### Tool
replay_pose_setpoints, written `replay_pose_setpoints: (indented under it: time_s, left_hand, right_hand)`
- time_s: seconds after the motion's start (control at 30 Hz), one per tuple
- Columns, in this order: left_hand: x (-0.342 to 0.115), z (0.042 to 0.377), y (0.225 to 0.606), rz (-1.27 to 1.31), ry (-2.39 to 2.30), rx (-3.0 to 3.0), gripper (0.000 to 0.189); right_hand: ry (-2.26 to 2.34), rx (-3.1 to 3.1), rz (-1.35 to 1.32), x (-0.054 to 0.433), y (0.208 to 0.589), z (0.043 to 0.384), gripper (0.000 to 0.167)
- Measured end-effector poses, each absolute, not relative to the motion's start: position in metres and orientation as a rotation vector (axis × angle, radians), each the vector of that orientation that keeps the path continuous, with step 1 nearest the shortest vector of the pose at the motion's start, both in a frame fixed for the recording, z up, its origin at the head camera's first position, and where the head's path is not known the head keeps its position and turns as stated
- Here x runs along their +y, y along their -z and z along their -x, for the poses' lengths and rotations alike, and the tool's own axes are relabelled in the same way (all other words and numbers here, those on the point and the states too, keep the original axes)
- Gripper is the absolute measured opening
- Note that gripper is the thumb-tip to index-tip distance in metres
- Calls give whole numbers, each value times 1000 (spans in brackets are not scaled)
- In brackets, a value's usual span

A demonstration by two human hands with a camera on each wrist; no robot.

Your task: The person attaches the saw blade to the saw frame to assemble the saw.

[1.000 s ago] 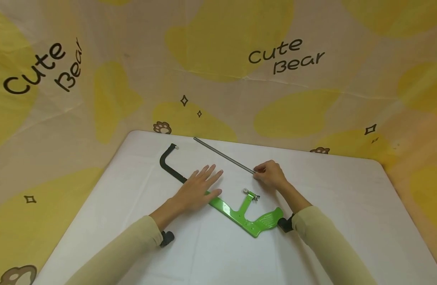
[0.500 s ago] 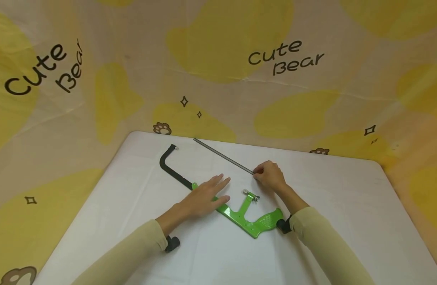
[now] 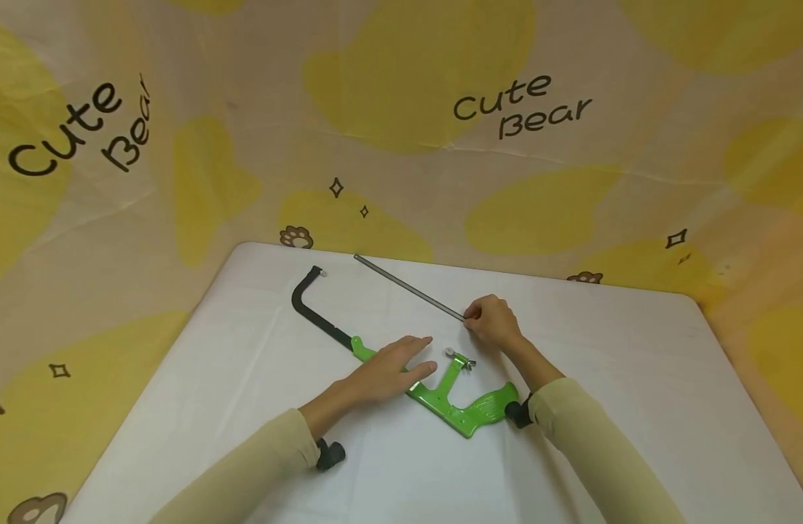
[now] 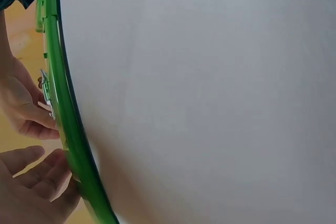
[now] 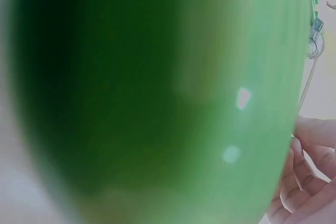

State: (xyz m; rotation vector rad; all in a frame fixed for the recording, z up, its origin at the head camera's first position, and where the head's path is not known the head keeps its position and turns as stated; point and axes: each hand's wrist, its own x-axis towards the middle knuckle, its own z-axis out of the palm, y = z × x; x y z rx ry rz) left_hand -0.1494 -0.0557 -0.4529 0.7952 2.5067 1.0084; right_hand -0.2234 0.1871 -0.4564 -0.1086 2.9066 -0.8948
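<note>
A hacksaw frame (image 3: 440,400) with a green handle part and a black bow lies on the white table, no blade between its two pegs. My left hand (image 3: 388,371) is over the green bar with its fingers extended, covering part of it; in the left wrist view its fingers (image 4: 50,174) are right beside the bar. My right hand (image 3: 495,322) pinches the near end of a thin grey hacksaw blade (image 3: 410,287) between thumb and fingers. The blade slants away to the far left, behind the frame. In the right wrist view the green handle (image 5: 157,98) fills most of the picture.
The wing nut (image 3: 469,364) and peg of the frame stick up between my two hands. A yellow patterned cloth (image 3: 401,145) rises behind the far edge of the white table (image 3: 637,407). Black wrist cameras (image 3: 331,455) hang below both sleeves.
My left hand has slid right and nearer along the frame, uncovering the joint of the black bow and the green bar. My right hand keeps its pinch on the hacksaw blade, nearly still.
</note>
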Motion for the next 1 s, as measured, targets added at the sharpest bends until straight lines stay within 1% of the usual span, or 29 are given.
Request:
replay_pose_setpoints:
  time_s: [0.27,0.53,0.7,1.0]
  left_hand:
    - [-44,148,453,-757,-1153,2415,63]
    - [-33,152,459,-741,-1231,2350,52]
    - [-27,152,462,-715,-1271,2314,48]
    - [-22,152,461,-667,-1288,2269,47]
  right_hand:
    - [849,2878,111,186,453,227,7]
    - [830,2848,122,187,450,230,4]
    - [824,2839,137,186,449,231,4]
    - [883,2818,232,190,450,234,6]
